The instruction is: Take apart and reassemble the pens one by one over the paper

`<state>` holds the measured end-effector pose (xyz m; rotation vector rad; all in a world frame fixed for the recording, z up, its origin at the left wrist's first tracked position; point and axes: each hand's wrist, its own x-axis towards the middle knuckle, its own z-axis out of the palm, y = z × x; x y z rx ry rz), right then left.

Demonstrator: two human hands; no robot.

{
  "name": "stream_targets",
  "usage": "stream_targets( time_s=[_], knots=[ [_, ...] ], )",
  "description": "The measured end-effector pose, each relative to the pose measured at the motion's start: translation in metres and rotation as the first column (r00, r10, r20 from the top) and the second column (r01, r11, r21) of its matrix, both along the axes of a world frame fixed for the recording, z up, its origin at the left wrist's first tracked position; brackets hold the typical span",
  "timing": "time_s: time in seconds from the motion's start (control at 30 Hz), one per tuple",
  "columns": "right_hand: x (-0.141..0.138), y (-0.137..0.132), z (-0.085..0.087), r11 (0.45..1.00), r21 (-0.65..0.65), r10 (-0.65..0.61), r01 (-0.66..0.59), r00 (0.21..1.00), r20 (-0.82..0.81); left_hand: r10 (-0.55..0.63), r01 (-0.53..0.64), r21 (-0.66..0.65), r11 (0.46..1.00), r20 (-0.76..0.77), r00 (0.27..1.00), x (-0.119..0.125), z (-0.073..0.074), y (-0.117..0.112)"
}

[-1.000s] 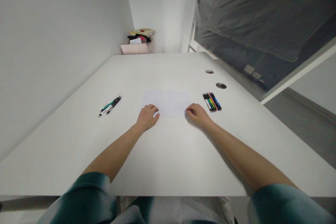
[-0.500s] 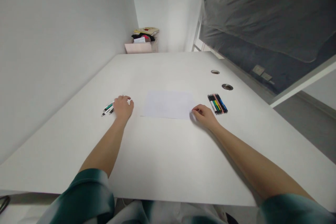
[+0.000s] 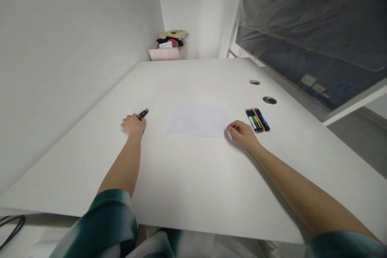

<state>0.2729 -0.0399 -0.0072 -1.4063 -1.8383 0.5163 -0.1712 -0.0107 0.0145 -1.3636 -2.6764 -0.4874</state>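
Observation:
On the left of the white table [image 3: 181, 169], my left hand [image 3: 133, 124] is closed over a bunch of pens [image 3: 143, 113]. Their dark ends stick out past the thumb side, and most of their length is hidden under the palm. A blank white sheet of paper [image 3: 198, 120] lies flat in the middle. At its near right corner my right hand [image 3: 242, 133] is closed, thumb and fingers pinched on the paper's edge. Just beyond that hand is a row of several markers [image 3: 257, 120], black, white, green, yellow, pink and blue, lying side by side.
Two round metal-rimmed holes [image 3: 269, 100] are set in the table's right side. A wall [image 3: 75, 40] borders the left. At the far end stands a pale pink box [image 3: 165, 54] with items piled on it. Dark cloth [image 3: 314, 20] hangs at the right.
My left hand has turned and closed around the pens, which now point up to the right instead of lying left of the hand. The right hand keeps its place at the paper's corner.

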Motion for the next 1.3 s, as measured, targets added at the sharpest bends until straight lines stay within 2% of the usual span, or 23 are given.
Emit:
stream_targets(
  time_s=[0.23,0.43,0.53,0.63,0.77,0.83,1.0,1.17,1.23,1.3],
  knots=[
    [0.001,-0.001,-0.001,1.000,-0.023,-0.018,0.017,1.000,-0.013,-0.025,0.025,0.030,0.999,0.007,1.000,0.003,0.001,-0.001],
    [0.001,0.000,-0.003,0.999,-0.022,-0.031,0.031,0.999,-0.009,-0.046,0.030,0.167,0.986,0.091,0.995,0.009,0.004,0.000],
    [0.000,0.000,-0.003,1.000,-0.005,-0.022,0.022,1.000,-0.004,-0.149,0.081,0.305,0.949,0.209,0.967,0.016,0.004,0.001],
    [-0.001,0.000,-0.002,1.000,0.023,-0.019,0.019,1.000,0.009,-0.347,0.178,0.478,0.860,0.294,0.891,0.031,0.005,0.001],
    [-0.003,-0.002,0.001,0.997,0.071,-0.018,0.017,1.000,0.018,-0.558,0.203,0.608,0.768,0.478,0.678,0.062,0.007,0.001],
    [-0.003,-0.003,0.003,0.995,0.097,-0.006,0.004,1.000,0.020,-0.612,0.189,0.636,0.748,0.552,0.566,0.081,0.010,0.000],
    [-0.008,-0.005,0.008,0.990,0.142,0.004,-0.008,1.000,0.024,-0.701,0.223,0.665,0.713,0.674,0.232,0.127,0.016,-0.012],
    [-0.026,-0.014,0.015,0.993,0.093,0.083,-0.078,0.995,-0.055,-0.620,0.184,0.623,0.760,0.780,-0.082,0.166,0.017,-0.031],
    [-0.036,-0.020,0.018,0.992,0.018,0.126,-0.125,0.986,-0.109,-0.572,0.218,0.604,0.767,0.797,-0.196,0.176,0.016,-0.037],
    [-0.044,-0.024,0.020,0.982,-0.034,0.175,-0.185,0.967,-0.186,-0.532,0.256,0.595,0.762,0.801,-0.277,0.183,0.013,-0.042]
  ],
)
